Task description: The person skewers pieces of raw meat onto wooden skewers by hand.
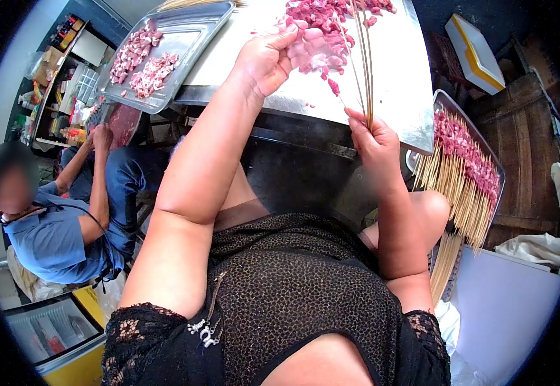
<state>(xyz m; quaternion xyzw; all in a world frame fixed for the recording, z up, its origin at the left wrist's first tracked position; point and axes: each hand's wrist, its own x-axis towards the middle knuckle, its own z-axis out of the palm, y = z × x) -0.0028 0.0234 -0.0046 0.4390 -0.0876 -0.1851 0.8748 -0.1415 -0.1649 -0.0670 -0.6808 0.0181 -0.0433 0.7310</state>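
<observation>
My right hand (pixel 375 145) is closed round several thin bamboo skewers (pixel 365 71) that point up over the white table. One skewer in it tilts left, with a small piece of red meat (pixel 333 87) near its tip. My left hand (pixel 270 58) reaches over the table's near side, fingers curled at the edge of a pile of cut raw meat (pixel 322 38). Its fingertips lie among pink pieces and are smeared, so what they hold is hard to make out.
A metal tray (pixel 186 48) with two meat heaps stands at the table's left. Right of the table (pixel 392 90), another tray (pixel 500 186) bears loaded skewers. A seated co-worker (pixel 55 238) is at the left. A white and yellow box (pixel 476 55) lies at the upper right.
</observation>
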